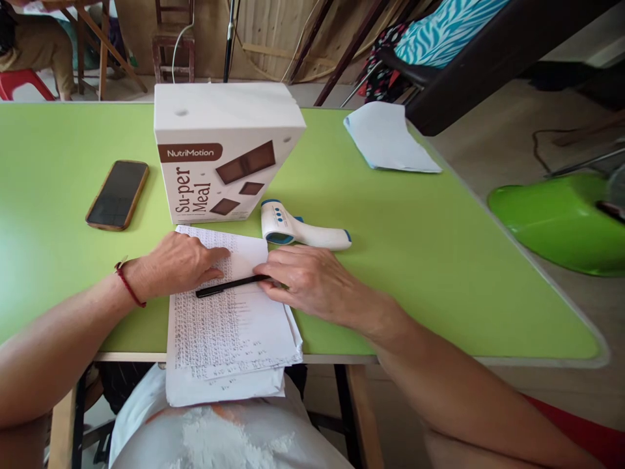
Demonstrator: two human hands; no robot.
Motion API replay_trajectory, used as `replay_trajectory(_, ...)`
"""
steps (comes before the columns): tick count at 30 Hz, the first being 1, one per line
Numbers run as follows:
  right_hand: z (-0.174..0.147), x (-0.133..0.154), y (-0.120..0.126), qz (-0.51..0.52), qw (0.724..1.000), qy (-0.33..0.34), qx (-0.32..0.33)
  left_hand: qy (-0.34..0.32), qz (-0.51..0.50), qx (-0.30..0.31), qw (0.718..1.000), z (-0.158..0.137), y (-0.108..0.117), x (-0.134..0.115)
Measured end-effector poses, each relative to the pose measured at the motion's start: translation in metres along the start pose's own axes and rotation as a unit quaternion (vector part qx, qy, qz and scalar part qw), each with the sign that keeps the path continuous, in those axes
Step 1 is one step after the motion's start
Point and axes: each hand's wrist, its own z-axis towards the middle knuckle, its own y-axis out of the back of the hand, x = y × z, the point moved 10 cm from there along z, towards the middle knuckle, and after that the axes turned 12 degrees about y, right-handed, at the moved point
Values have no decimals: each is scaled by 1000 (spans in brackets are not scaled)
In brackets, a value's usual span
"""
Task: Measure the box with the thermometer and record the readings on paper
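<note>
Several sheets of handwritten paper (209, 339) lie stacked on the table and hang over its near edge, filled with rows of small writing. My left hand (185, 260) rests on the upper left of the top sheet, index finger and thumb stretched out and apart, holding nothing. A black pen (229, 285) lies slantwise across the page, its right end between the fingers of my right hand (303, 279). Just beyond that hand is a white and blue infrared thermometer (303, 229). A white NutriMotion box (222, 163) stands upright behind the papers.
A phone (118, 195) in a brown case lies left of the box on the green table (415, 260). Folded white paper (390, 140) sits at the far right edge. Beyond the table are a green chair seat (556, 221), a wooden stool (173, 45) and a seated person's leg (46, 49).
</note>
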Motion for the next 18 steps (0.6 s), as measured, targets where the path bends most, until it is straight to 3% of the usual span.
replay_trajectory(3, -5, -14, 14, 19, 997, -29, -69, -12, -22, -47, 999, -1, 6, 0)
replay_trajectory(6, -22, -50, 24, 7, 986, -122, -112, -1, -112, -193, 975, -6, 36, 11)
replay_trajectory(7, -29, -64, 24, -8, 981, -162, -105, 22, -156, -269, 950, -11, 51, 23)
replay_trajectory(9, -42, -88, 19, -37, 969, -239, -60, 83, -242, -415, 873, -28, 72, 56)
replay_trajectory(11, -49, -103, 7, -43, 956, -291, 9, 127, -309, -504, 796, -42, 76, 90)
replay_trajectory(13, -51, -109, -4, -30, 945, -317, 73, 138, -364, -493, 779, -34, 64, 116)
replay_trajectory(15, -50, -108, -11, -13, 937, -332, 111, 116, -419, -425, 794, -14, 43, 131)
replay_trajectory(18, -49, -108, -9, 10, 926, -364, 102, 74, -494, -335, 799, 11, 13, 139)
